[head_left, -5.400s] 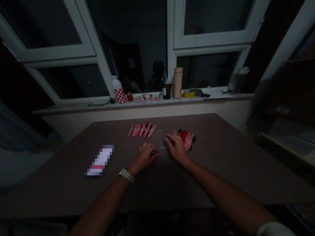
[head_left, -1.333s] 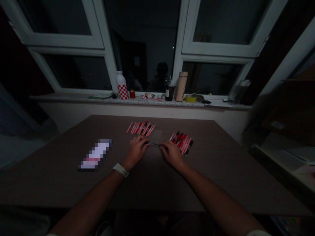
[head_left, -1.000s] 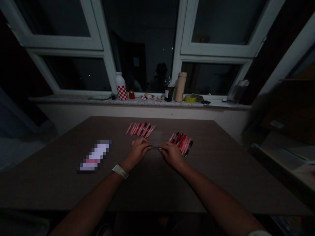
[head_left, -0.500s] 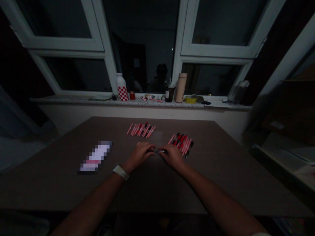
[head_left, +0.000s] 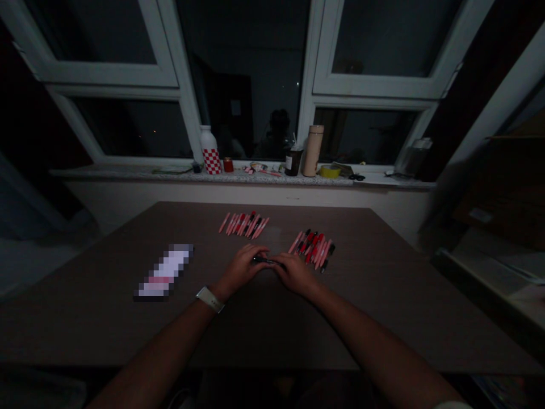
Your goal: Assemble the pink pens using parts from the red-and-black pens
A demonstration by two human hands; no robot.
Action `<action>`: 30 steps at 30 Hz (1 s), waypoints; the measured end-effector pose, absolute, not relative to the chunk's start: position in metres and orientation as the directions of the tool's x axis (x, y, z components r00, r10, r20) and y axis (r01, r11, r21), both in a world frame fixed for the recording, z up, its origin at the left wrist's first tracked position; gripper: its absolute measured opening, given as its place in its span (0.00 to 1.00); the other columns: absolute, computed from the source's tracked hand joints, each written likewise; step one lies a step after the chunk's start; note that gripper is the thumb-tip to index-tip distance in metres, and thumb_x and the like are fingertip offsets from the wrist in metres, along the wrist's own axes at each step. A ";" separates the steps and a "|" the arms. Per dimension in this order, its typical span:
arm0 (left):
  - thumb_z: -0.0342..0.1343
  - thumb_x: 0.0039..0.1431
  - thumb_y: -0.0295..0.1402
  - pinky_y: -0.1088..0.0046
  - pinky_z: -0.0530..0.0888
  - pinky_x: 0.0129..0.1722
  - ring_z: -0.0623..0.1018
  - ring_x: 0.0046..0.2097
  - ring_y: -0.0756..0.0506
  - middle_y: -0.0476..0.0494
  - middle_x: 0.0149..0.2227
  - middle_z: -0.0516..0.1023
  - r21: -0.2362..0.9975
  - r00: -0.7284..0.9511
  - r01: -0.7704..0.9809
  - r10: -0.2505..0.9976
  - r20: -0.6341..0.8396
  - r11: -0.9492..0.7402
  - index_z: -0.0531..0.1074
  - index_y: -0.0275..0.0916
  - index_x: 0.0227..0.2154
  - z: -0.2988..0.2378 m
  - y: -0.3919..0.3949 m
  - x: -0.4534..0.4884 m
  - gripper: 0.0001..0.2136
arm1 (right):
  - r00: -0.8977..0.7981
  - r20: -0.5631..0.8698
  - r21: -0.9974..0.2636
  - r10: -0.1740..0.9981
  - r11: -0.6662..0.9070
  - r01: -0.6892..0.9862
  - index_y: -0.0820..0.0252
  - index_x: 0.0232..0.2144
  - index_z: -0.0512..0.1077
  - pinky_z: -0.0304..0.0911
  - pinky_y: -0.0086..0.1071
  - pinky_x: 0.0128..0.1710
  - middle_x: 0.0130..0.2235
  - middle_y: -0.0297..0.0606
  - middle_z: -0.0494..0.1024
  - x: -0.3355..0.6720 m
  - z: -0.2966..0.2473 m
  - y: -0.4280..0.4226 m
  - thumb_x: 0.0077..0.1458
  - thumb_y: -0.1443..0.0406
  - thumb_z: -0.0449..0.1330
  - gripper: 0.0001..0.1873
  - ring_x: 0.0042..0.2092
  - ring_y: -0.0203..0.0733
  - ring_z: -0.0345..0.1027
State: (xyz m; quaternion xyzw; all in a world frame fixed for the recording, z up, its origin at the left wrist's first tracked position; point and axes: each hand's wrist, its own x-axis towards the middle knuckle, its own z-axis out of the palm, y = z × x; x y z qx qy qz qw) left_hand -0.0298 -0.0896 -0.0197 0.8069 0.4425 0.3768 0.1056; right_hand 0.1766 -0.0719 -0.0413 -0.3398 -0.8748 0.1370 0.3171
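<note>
A slim black pen (head_left: 267, 261) lies level between my two hands above the middle of the table. My left hand (head_left: 243, 267), with a pale-banded watch at the wrist, is closed on the pen's left end. On its right end the fingers of my right hand (head_left: 297, 271) are closed, partly hiding it. Just beyond my right hand is a pile of pink, red and black pens (head_left: 314, 247). Farther off, past my left hand, a second group of mostly pink pens (head_left: 244, 225) lies side by side.
A blurred-out phone-like slab (head_left: 166, 271) lies on the brown table (head_left: 272, 329) at left. On the windowsill (head_left: 255, 177) behind stand a checkered bottle (head_left: 212, 153), a red jar (head_left: 229, 165), a dark drink cup (head_left: 292, 162), a beige flask (head_left: 313, 151) and yellow tape (head_left: 330, 171).
Half a second ago a shiny tip showed at my right fingers, near a dark piece in my left hand. Now one continuous dark pen spans both hands. The pen groups have stayed put.
</note>
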 end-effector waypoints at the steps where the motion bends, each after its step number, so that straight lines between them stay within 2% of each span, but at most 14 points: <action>1: 0.62 0.58 0.39 0.65 0.72 0.47 0.77 0.44 0.42 0.43 0.41 0.78 0.520 0.292 0.635 0.800 0.524 -0.572 0.71 0.41 0.48 -0.020 -0.089 -0.029 0.16 | -0.554 0.463 -0.458 0.692 0.722 0.518 0.55 0.51 0.74 0.64 0.32 0.45 0.43 0.40 0.80 0.176 -0.041 -0.072 0.65 0.65 0.54 0.15 0.44 0.42 0.74; 4: 0.58 0.62 0.40 0.65 0.72 0.46 0.77 0.43 0.43 0.43 0.40 0.78 0.562 0.169 0.660 0.828 0.535 -0.498 0.70 0.39 0.49 -0.020 -0.088 -0.028 0.16 | -0.517 0.483 -0.470 0.707 0.707 0.528 0.56 0.49 0.75 0.64 0.32 0.46 0.43 0.40 0.80 0.176 -0.039 -0.074 0.65 0.64 0.55 0.14 0.45 0.42 0.73; 7: 0.53 0.65 0.40 0.66 0.72 0.43 0.78 0.39 0.43 0.45 0.35 0.77 0.594 0.088 0.684 0.856 0.509 -0.424 0.69 0.38 0.49 -0.021 -0.087 -0.030 0.15 | -0.503 0.493 -0.473 0.710 0.704 0.530 0.57 0.47 0.76 0.64 0.32 0.45 0.43 0.40 0.80 0.176 -0.038 -0.074 0.65 0.64 0.55 0.13 0.44 0.42 0.73; 10: 0.53 0.64 0.39 0.68 0.72 0.40 0.77 0.37 0.44 0.47 0.32 0.76 0.628 0.099 0.657 0.873 0.478 -0.418 0.68 0.38 0.50 -0.023 -0.085 -0.032 0.15 | -0.505 0.483 -0.468 0.716 0.698 0.543 0.57 0.46 0.76 0.64 0.31 0.44 0.42 0.39 0.80 0.176 -0.039 -0.073 0.64 0.64 0.56 0.12 0.43 0.42 0.73; 16: 0.56 0.63 0.38 0.70 0.71 0.39 0.77 0.40 0.45 0.44 0.39 0.77 0.699 0.107 0.564 0.878 0.467 -0.440 0.65 0.38 0.52 -0.025 -0.085 -0.029 0.17 | -0.487 0.446 -0.475 0.751 0.659 0.583 0.58 0.46 0.76 0.63 0.31 0.46 0.43 0.41 0.81 0.176 -0.041 -0.072 0.65 0.63 0.55 0.13 0.45 0.43 0.73; 20: 0.52 0.66 0.40 0.70 0.70 0.36 0.77 0.34 0.45 0.48 0.31 0.77 0.710 0.098 0.582 0.901 0.423 -0.397 0.65 0.38 0.52 -0.026 -0.085 -0.030 0.16 | -0.491 0.447 -0.482 0.748 0.664 0.572 0.58 0.47 0.76 0.63 0.31 0.46 0.44 0.41 0.80 0.175 -0.039 -0.072 0.65 0.64 0.55 0.13 0.46 0.42 0.73; 26: 0.55 0.63 0.38 0.70 0.71 0.38 0.77 0.41 0.45 0.41 0.43 0.78 0.695 0.152 0.555 0.877 0.455 -0.457 0.62 0.38 0.55 -0.033 -0.081 -0.031 0.20 | -0.475 0.417 -0.489 0.775 0.632 0.602 0.60 0.46 0.76 0.63 0.32 0.48 0.44 0.43 0.81 0.176 -0.039 -0.071 0.65 0.64 0.54 0.13 0.47 0.44 0.73; 30: 0.53 0.65 0.40 0.70 0.70 0.37 0.76 0.37 0.45 0.45 0.35 0.77 0.699 0.130 0.583 0.896 0.425 -0.415 0.64 0.37 0.54 -0.033 -0.082 -0.031 0.18 | -0.506 0.433 -0.493 0.746 0.666 0.560 0.59 0.46 0.76 0.63 0.32 0.49 0.44 0.42 0.81 0.175 -0.041 -0.071 0.65 0.64 0.55 0.13 0.47 0.43 0.73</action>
